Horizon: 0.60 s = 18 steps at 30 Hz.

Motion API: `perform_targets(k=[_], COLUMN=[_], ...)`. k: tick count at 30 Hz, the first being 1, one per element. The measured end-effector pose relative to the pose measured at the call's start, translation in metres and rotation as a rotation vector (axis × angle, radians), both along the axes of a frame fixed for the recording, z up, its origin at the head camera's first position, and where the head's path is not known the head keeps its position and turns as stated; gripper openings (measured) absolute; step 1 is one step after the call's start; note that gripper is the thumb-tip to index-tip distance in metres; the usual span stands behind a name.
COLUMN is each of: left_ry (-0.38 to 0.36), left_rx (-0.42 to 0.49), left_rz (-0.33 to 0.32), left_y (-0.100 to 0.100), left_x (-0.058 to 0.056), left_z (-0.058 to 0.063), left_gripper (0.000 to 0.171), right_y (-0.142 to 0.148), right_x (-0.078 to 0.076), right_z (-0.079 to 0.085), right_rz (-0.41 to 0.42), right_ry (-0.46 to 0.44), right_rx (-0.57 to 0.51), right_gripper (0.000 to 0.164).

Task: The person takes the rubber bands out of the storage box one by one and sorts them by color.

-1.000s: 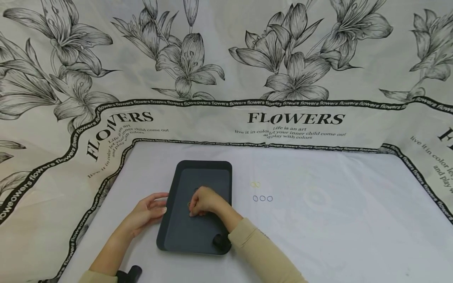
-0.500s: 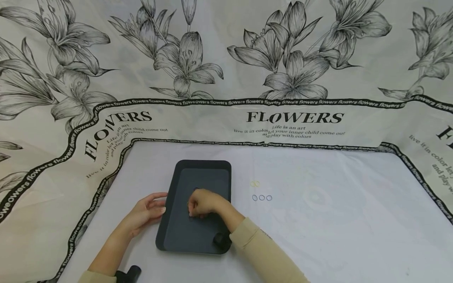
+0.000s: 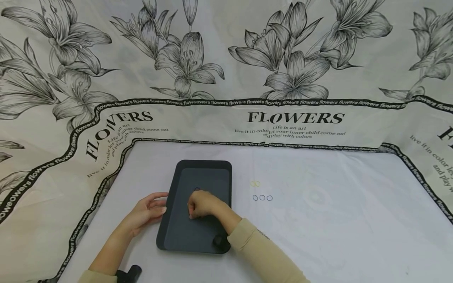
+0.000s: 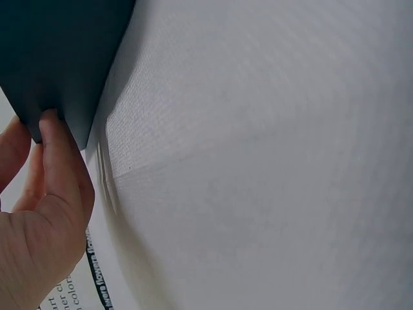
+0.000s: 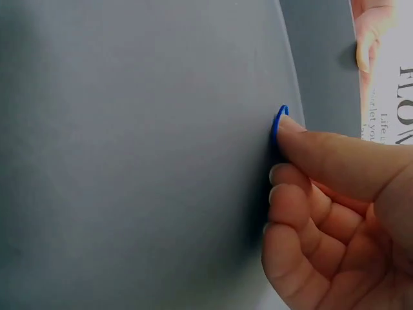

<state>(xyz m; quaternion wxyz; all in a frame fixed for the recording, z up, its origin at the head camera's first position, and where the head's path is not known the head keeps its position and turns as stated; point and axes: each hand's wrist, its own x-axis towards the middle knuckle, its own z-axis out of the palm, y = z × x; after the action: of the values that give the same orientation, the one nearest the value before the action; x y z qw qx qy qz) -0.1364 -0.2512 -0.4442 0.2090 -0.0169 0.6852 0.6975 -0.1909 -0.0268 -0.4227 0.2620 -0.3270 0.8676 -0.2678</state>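
Observation:
A dark grey rectangular tray lies on the white table. Over its middle, my right hand is bent down with curled fingers. In the right wrist view, the thumb and fingers of that hand pinch a thin blue ring, which looks like a rubber band and stands on edge against the tray floor. Another dark ring lies in the tray just beyond the knuckles, partly covered. My left hand rests with loosely bent fingers and thumb against the outside of the tray's left edge.
Right of the tray lie two touching yellow rings and a row of three blue rings. A white cloth covers the table. Behind it rises a flower-print cloth. A black wrist device overhangs the tray's near right corner.
A yellowish ring glimpsed beside my right fingertips a second ago is out of sight now. My right hand has dipped slightly toward me; the left hand and tray have stayed put.

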Motion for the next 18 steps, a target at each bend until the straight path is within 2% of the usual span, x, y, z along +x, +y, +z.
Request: perform_targets(k=[3, 9, 18], left_ry=[0.002, 0.002, -0.001], left_rx=[0.003, 0.001, 0.004], left_rz=[-0.006, -0.008, -0.004], left_y=[0.0, -0.001, 0.0], left_x=[0.0, 0.0, -0.001], left_z=[0.0, 0.0, -0.001], left_gripper=[0.059, 0.06, 0.059], right_y=[0.002, 0.006, 0.011], right_x=[-0.002, -0.007, -0.011], right_z=[-0.001, 0.002, 0.011], right_rz=[0.023, 0.005, -0.103], right_ry=[-0.06, -0.232, -0.311], right_rx=[-0.024, -0.173, -0.285], right_gripper=[0.021, 0.019, 0.012])
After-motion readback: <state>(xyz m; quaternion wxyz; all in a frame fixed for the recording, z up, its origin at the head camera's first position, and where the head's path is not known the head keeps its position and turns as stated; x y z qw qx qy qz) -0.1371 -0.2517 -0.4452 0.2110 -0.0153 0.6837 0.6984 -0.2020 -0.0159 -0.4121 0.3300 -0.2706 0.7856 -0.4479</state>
